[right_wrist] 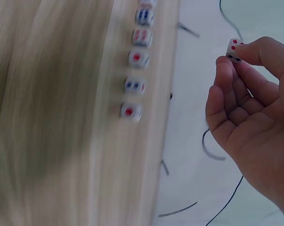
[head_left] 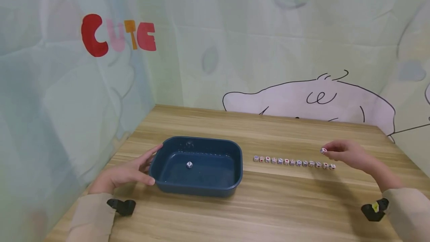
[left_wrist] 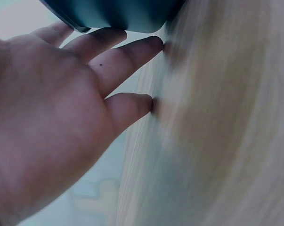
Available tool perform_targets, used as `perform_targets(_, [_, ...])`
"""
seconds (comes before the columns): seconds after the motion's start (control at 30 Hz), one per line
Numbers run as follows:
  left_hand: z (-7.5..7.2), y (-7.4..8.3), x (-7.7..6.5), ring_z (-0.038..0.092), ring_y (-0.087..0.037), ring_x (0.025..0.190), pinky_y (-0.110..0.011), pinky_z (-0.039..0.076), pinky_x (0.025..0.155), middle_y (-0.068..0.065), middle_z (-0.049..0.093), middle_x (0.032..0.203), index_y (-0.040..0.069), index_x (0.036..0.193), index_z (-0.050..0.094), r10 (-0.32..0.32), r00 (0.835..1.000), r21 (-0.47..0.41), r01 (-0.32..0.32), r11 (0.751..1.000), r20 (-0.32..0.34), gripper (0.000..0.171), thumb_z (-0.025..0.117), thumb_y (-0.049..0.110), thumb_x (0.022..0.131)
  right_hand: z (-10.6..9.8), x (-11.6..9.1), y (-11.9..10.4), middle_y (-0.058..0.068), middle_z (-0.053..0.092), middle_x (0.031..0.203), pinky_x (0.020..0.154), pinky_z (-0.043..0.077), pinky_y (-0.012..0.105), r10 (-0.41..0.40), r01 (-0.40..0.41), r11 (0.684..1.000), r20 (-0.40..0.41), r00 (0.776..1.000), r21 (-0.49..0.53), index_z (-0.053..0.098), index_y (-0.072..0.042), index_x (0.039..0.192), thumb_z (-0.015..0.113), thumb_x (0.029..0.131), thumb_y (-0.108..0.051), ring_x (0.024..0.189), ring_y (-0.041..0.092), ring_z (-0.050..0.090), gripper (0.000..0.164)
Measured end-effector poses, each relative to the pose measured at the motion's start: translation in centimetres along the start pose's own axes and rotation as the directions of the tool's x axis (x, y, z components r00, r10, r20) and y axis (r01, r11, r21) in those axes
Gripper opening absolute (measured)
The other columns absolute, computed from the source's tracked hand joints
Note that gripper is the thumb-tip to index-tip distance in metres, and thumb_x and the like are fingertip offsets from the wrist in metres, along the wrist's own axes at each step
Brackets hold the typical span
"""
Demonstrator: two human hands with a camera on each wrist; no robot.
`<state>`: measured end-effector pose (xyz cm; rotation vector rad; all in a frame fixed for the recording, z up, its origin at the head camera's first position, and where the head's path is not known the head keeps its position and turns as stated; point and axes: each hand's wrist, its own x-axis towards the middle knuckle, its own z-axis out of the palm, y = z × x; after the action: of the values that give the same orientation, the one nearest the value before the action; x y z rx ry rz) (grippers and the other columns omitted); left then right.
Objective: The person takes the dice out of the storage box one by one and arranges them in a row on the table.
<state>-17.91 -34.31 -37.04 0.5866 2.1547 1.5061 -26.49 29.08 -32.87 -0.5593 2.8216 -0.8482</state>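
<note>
Between thumb and fingertips, my right hand point(head_left: 347, 155) pinches a white die point(right_wrist: 233, 51) with red and blue dots, held above the right end of a row of dice point(head_left: 286, 162). Fingers spread, my left hand point(head_left: 129, 172) touches the left wall of a dark blue rectangular tray point(head_left: 198, 190). In the left wrist view, some of its straight fingers point(left_wrist: 125, 61) reach the tray's side and the table. One die point(head_left: 189, 164) lies on the tray's floor, left of its middle.
The wooden table point(head_left: 268, 212) carries the tray at left and the dice row to its right. A printed fabric backdrop point(head_left: 255, 40) rises behind the table and along its left side, with coloured letters point(head_left: 95, 34) on it.
</note>
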Motion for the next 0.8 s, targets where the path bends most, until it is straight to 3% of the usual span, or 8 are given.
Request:
perform_targets(0.23, [0.0,-0.1,0.2,0.027,-0.049,0.132,-0.025,0.043,0.092,-0.037,0.006,0.153,0.009,0.152,-0.017,-0.017,1.0,-0.004,0.017,1.0,0.015,0.111,0.071,0.011,0.084,-0.4,-0.7,3.5,0.02,0.066,0.108,0.075,0.052,0.037,0.085,-0.085,0.996,0.005,0.996,-0.002,0.056,0.015,0.12,0.056,0.098,-0.02,0.088,0.015,0.06,0.042])
perform_targets(0.47, [0.0,-0.1,0.2,0.028,-0.046,0.132,-0.026,0.042,0.093,-0.037,0.006,0.152,0.011,0.152,-0.018,-0.01,1.0,-0.019,0.01,1.0,0.027,0.111,0.071,0.011,0.084,-0.1,-1.3,6.1,0.017,0.067,0.102,0.069,0.051,0.03,0.124,-0.124,0.992,0.008,0.992,-0.028,0.06,0.014,0.114,0.059,0.095,-0.017,0.082,0.011,0.058,0.036])
perform_targets(0.8, [0.0,-0.1,0.2,0.028,-0.047,0.132,-0.024,0.042,0.093,-0.038,0.008,0.152,0.01,0.152,-0.018,0.009,0.999,-0.026,-0.009,1.0,0.031,0.111,0.07,0.011,0.084,0.6,-1.2,6.6,0.012,0.067,0.092,0.066,0.046,0.027,0.096,-0.098,0.991,-0.02,0.995,-0.094,0.067,0.009,0.099,0.062,0.089,-0.009,0.078,0.01,0.053,0.021])
